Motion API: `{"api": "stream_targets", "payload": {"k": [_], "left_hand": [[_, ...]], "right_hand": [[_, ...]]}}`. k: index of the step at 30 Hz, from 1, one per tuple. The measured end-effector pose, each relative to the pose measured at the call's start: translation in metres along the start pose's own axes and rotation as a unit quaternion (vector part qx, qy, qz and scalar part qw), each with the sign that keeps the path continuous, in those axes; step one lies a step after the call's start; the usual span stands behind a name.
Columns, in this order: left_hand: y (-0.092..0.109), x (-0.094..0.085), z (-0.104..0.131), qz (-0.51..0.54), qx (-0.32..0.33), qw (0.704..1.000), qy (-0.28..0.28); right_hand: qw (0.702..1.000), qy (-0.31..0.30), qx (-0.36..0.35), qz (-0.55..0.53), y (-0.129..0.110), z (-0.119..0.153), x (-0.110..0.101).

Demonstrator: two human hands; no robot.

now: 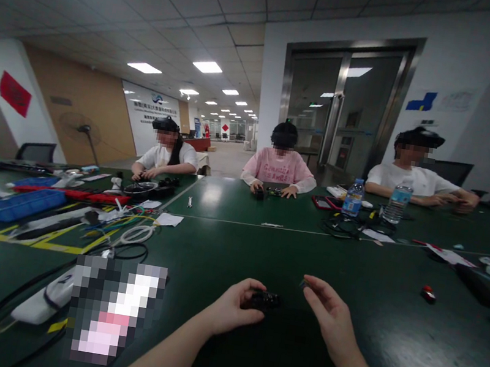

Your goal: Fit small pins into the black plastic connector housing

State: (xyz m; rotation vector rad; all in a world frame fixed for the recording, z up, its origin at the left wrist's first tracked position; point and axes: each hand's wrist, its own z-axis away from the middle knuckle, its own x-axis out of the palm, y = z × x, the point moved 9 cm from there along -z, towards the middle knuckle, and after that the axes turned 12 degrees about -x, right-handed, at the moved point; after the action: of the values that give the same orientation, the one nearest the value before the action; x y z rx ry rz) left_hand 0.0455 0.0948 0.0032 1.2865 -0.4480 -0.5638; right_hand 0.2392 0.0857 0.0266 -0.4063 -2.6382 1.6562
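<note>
My left hand is closed around one end of a small black device, just above or on the dark green table. What kind of device it is cannot be made out. To the right of it, my right hand pinches a tiny dark piece between thumb and fingertips. The piece is too small to name. A gap separates the two hands, and the piece does not touch the black device.
A white power strip, cables and a blue tray lie left. Water bottles stand beyond my right hand; a small red-and-black object lies right. Three people with headsets sit across the table.
</note>
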Motion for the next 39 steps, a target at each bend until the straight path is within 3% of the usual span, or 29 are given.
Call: {"api": "stream_targets", "payload": {"k": [10, 26, 39], "left_hand": [[0.0, 0.001, -0.001, 0.003, 0.0, 1.0, -0.006], [0.001, 0.002, 0.0, 0.001, 0.002, 1.0, -0.01], [0.0, 0.002, -0.001, 0.008, 0.007, 1.0, -0.018]], "right_hand": [[1.0, -0.013, 0.004, 0.009, 0.009, 0.001, 0.002], [0.999, -0.045, 0.013, 0.005, -0.006, 0.002, 0.014], [0.994, -0.104, -0.035, 0.021, -0.017, 0.005, 0.03]]}}
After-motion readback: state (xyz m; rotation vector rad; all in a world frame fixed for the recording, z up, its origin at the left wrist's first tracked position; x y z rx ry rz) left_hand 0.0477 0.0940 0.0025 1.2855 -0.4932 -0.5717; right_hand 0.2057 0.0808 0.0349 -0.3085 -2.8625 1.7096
